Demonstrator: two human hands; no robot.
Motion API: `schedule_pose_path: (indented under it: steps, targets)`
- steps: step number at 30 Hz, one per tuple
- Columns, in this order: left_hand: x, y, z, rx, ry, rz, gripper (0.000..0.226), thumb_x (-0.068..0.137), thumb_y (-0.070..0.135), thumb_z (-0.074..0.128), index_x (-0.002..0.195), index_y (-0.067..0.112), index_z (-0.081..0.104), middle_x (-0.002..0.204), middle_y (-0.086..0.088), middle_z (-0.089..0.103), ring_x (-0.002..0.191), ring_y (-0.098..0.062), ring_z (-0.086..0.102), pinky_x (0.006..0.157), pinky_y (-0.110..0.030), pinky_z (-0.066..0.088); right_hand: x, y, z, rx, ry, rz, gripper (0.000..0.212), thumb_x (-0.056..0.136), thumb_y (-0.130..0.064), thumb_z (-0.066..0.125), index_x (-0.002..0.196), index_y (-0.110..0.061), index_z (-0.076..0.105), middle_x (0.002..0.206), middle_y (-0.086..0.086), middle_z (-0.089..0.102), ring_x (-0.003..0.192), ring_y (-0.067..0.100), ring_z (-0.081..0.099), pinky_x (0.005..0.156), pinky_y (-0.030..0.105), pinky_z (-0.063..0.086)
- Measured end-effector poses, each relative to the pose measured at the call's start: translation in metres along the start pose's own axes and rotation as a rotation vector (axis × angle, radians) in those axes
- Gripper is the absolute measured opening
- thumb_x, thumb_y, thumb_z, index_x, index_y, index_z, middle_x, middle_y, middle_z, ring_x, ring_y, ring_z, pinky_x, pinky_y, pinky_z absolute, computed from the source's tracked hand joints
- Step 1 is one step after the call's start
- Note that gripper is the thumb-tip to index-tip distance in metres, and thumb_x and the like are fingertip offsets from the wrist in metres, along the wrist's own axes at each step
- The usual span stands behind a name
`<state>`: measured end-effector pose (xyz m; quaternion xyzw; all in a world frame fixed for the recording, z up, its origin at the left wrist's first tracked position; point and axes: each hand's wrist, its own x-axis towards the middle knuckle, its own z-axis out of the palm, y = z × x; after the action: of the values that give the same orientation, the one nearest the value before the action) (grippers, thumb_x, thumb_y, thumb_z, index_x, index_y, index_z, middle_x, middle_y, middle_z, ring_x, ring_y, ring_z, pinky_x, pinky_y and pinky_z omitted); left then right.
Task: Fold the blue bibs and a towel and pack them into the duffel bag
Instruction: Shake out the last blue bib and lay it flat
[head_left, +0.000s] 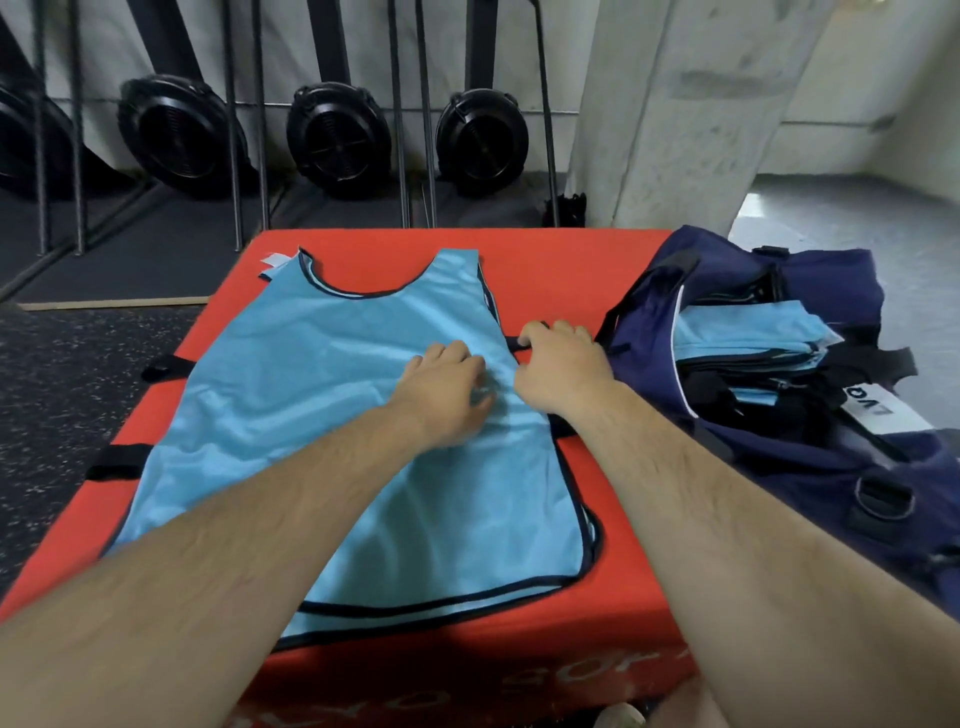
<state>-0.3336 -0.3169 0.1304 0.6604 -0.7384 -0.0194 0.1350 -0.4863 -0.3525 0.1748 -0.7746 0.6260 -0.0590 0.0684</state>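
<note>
A light-blue bib (311, 395) with dark trim lies spread flat on a red padded block (561, 265), neck hole at the far side. My left hand (447, 389) rests on the bib's middle with the fingers laid on the cloth. At the bib's right edge, by a black side strap (513, 343), my right hand (563, 364) has its fingers curled over the edge. To the right, the navy duffel bag (727, 260) lies open with a stack of folded blue bibs (743, 332) inside. No towel is in view.
Black straps (166, 370) stick out from the block's left side. Beyond the block, black fan-wheel machines (337, 137) stand along the wall. A concrete pillar (685, 104) rises behind the bag. Dark speckled floor (67, 374) lies to the left.
</note>
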Motion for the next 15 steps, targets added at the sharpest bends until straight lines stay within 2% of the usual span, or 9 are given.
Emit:
schedule_pose_path:
  steps: [2,5,7,10,13,15]
  targets:
    - [0.007,-0.005,0.006,-0.031,0.044,-0.041,0.037,0.094,0.045,0.052,0.123,0.024,0.052,0.132,0.003,0.045,0.128,-0.022,0.038,0.104,-0.039,0.029,0.017,-0.004,0.009,0.128,-0.024,0.055,0.047,0.095,-0.028,0.043,0.142,-0.032,0.044,0.142,0.015,0.043,0.132,0.037,0.034,0.108,0.045,0.030]
    - [0.008,-0.013,0.015,-0.060,-0.048,-0.080,0.050,0.095,0.054,0.045,0.141,0.034,0.040,0.154,0.009,0.030,0.144,-0.020,0.021,0.114,-0.041,0.019,0.039,-0.006,0.027,0.266,-0.117,0.154,0.049,0.099,-0.039,0.032,0.148,-0.041,0.039,0.153,0.012,0.034,0.140,0.038,0.025,0.115,0.048,0.022]
    - [0.007,-0.017,0.019,-0.031,-0.099,-0.076,0.053,0.096,0.061,0.037,0.144,0.038,0.036,0.158,0.010,0.025,0.147,-0.019,0.016,0.116,-0.042,0.015,0.047,-0.006,0.036,0.264,-0.107,0.177,0.052,0.099,-0.040,0.031,0.150,-0.032,0.039,0.158,0.005,0.029,0.144,0.033,0.022,0.117,0.047,0.019]
    - [0.009,-0.020,0.019,-0.013,-0.122,-0.075,0.055,0.096,0.064,0.032,0.146,0.041,0.033,0.161,0.011,0.021,0.148,-0.020,0.013,0.116,-0.044,0.014,0.056,-0.001,0.042,0.264,-0.005,0.222,0.055,0.100,-0.033,0.033,0.152,-0.015,0.034,0.161,0.000,0.026,0.145,0.029,0.021,0.117,0.045,0.020]
    - [0.008,-0.019,0.019,-0.021,-0.164,-0.083,0.057,0.098,0.063,0.029,0.150,0.041,0.027,0.164,0.013,0.012,0.151,-0.018,0.006,0.118,-0.044,0.009,0.057,0.000,0.045,0.289,0.021,0.279,0.065,0.102,-0.035,0.035,0.159,-0.012,0.012,0.165,0.005,0.012,0.150,0.030,0.010,0.120,0.045,0.016]
    - [0.007,-0.019,0.019,-0.075,-0.172,-0.089,0.056,0.099,0.061,0.030,0.151,0.041,0.026,0.165,0.013,0.008,0.152,-0.016,0.002,0.120,-0.043,0.006,0.054,-0.002,0.047,0.235,0.025,0.290,0.070,0.103,-0.038,0.038,0.159,-0.012,0.007,0.164,0.014,0.009,0.150,0.035,0.009,0.120,0.046,0.016]
